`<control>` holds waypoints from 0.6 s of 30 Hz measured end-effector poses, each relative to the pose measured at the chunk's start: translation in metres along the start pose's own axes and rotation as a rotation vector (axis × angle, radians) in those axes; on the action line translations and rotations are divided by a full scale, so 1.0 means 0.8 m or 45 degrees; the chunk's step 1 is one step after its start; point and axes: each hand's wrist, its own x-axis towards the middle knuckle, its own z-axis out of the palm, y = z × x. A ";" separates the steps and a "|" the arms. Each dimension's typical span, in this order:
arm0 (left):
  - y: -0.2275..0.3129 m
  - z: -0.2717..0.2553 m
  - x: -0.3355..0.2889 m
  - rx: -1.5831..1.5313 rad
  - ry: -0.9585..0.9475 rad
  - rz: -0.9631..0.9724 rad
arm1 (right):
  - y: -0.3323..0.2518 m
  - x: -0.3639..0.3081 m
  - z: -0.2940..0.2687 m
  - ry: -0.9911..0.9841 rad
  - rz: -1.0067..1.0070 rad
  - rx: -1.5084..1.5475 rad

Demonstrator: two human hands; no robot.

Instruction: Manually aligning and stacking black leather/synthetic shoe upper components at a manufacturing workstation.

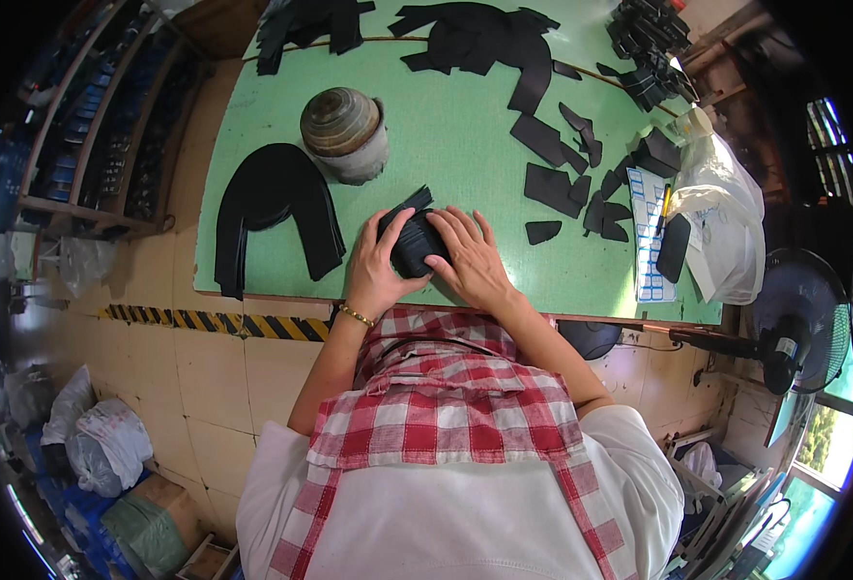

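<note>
A stack of thin black cut pieces [413, 247] sits between my hands near the front edge of the green table. My left hand [380, 263] wraps its left side, thumb and fingers curved against it. From the right, my right hand [471, 257] grips the stack with the thumb on the near side and the fingers over the far side. A few layers fan out at the stack's far end. To the left lies a pile of black U-shaped pieces [279, 184]. Behind it stands a round, banded brown-and-grey pot-like object [345, 133].
Loose black pieces [548, 184] are scattered over the right of the green table [436, 106], with larger piles [484, 43] at the far side. A printed sheet [650, 227], a white plastic bag [721, 213] and a black fan [801, 309] are at the right. Shelving [98, 126] stands left.
</note>
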 end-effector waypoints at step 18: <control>0.002 0.001 0.002 0.000 0.031 0.016 | 0.001 0.009 0.005 0.068 -0.043 -0.013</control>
